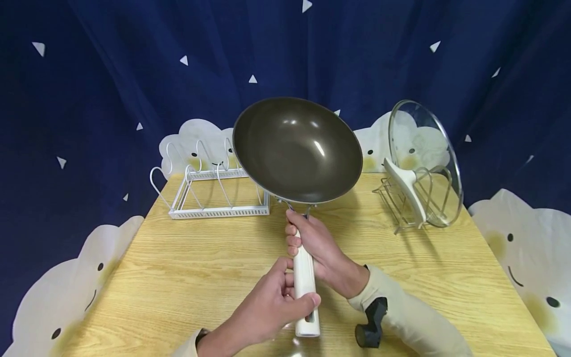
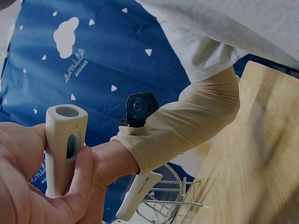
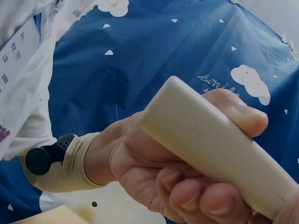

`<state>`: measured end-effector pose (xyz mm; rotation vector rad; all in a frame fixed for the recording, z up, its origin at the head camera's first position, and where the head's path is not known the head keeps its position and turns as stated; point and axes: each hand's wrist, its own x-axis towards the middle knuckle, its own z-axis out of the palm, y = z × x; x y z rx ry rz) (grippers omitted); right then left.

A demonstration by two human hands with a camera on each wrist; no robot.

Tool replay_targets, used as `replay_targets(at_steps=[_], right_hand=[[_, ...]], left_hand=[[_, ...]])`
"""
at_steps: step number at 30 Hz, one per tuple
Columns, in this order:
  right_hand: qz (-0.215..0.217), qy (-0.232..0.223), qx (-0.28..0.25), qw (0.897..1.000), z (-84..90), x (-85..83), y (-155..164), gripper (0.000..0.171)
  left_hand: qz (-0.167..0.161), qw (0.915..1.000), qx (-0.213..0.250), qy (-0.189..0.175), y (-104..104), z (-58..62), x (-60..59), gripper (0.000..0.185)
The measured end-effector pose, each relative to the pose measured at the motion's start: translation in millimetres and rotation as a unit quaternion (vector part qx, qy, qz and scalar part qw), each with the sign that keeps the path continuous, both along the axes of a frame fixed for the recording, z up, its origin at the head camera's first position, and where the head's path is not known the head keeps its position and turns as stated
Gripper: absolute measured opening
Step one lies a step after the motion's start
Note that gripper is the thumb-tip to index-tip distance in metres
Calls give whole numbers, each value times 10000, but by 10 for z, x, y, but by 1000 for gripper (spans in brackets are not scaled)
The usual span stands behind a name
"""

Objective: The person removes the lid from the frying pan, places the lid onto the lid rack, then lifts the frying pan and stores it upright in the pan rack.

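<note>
sleeves (image 1: 401, 312): beige, ribbed, 2 | wrist camera (image 1: 372, 322): black | top (image 2: 224, 28): white
</note>
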<state>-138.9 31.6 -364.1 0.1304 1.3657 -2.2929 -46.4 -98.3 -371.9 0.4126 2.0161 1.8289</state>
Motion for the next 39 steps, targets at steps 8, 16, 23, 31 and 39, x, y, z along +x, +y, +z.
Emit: replay_targets(at_steps=[8, 16, 23, 31, 39], right_hand=[[179, 86, -187, 9996, 41, -76, -77, 26], [271, 183, -347, 9989, 76, -133, -179, 27], [359, 368, -523, 9973, 105, -222, -269, 24], [547, 418, -792, 9945, 112, -248, -335, 26], [691, 536, -1043, 9907, 141, -292, -391, 21]], left_hand=[[131, 9991, -329, 231, -52, 84, -39, 50], [311, 9975, -481, 423, -122, 132, -52, 49], [436, 9937, -742, 723, -194, 180, -91, 48], [602, 9911, -834, 846, -231, 184, -97, 43], [871, 9874, -960, 912, -257, 226, -115, 42]])
